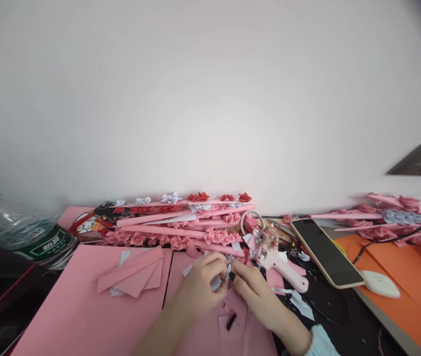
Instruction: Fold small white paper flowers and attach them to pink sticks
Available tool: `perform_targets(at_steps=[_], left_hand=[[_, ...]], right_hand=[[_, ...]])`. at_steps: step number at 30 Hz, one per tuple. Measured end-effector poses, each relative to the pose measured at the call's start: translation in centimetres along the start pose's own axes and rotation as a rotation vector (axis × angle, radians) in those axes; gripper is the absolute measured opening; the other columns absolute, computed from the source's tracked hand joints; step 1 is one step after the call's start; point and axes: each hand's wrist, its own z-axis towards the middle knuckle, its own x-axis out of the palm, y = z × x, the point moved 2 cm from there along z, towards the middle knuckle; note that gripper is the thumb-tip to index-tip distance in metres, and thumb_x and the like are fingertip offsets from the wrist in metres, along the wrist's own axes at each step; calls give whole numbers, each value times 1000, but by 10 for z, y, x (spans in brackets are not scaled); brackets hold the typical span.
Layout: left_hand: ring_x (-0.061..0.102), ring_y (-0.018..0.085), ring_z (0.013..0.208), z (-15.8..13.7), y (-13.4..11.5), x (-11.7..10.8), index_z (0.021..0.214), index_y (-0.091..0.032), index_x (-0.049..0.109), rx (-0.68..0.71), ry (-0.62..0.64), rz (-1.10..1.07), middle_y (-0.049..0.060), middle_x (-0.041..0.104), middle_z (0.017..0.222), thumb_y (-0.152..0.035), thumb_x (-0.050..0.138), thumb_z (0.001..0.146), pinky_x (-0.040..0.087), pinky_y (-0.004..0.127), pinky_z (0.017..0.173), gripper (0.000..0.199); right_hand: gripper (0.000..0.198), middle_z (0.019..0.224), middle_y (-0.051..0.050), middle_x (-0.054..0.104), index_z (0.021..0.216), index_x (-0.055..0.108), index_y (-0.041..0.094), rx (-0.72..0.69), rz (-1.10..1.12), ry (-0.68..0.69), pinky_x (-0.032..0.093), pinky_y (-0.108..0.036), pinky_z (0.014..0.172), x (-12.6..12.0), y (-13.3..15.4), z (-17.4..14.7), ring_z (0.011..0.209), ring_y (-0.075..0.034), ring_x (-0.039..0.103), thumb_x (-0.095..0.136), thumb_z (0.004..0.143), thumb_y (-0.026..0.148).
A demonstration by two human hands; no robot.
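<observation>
Fingers closed in a pinch, my left hand [203, 281] holds a small piece of folded white paper [215, 283] above the pink sheets. My right hand [254, 290] meets it from the other side, thumb and fingertips pinching the same paper. Its exact shape is partly hidden by the fingers. Just below the hands, a short black piece [231, 322] lies on a small pink paper square [225, 329]. To the left rests a fanned stack of pink and white paper strips [136, 273].
Behind the hands lie pink rolled-paper stems with paper flowers [181, 232]. Right of them are a pale pink handled tool with a decorated body [288, 275], a phone [327, 252], a white rounded object [380, 284] and orange sheets [410, 277]. A water bottle [21, 237] leans at left.
</observation>
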Motion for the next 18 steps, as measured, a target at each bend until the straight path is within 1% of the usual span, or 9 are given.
perform_targets(at_steps=[6, 10, 14, 18], left_hand=[[53, 14, 75, 2, -1, -1, 64, -18, 46, -15, 26, -4, 1, 54, 80, 1, 46, 62, 43, 24, 69, 19], [53, 15, 78, 1, -4, -3, 65, -18, 46, -26, 49, 16, 2, 54, 83, 0, 47, 61, 42, 24, 71, 19], [53, 16, 80, -1, -6, -5, 72, -19, 47, -29, 51, 10, 2, 54, 87, -3, 49, 64, 42, 25, 73, 18], [53, 15, 80, 0, -7, -8, 73, -19, 46, -13, 53, -55, 3, 54, 88, -5, 47, 69, 43, 25, 73, 15]], right_hand=[[19, 66, 2, 45, 71, 46, 18, 3, -1, -3, 33, -24, 56, 0, 0, 0, 61, -13, 41, 34, 82, 8], [19, 66, 2, 45, 72, 46, 19, 14, 2, 2, 33, -23, 56, 0, 0, -1, 61, -13, 41, 33, 82, 8], [19, 67, 1, 46, 73, 47, 19, -1, -8, -43, 35, -24, 57, 0, 0, -1, 62, -13, 43, 33, 84, 11], [21, 64, 2, 43, 69, 43, 19, -14, -20, -44, 34, -23, 55, 0, 1, -1, 59, -13, 42, 33, 87, 14]])
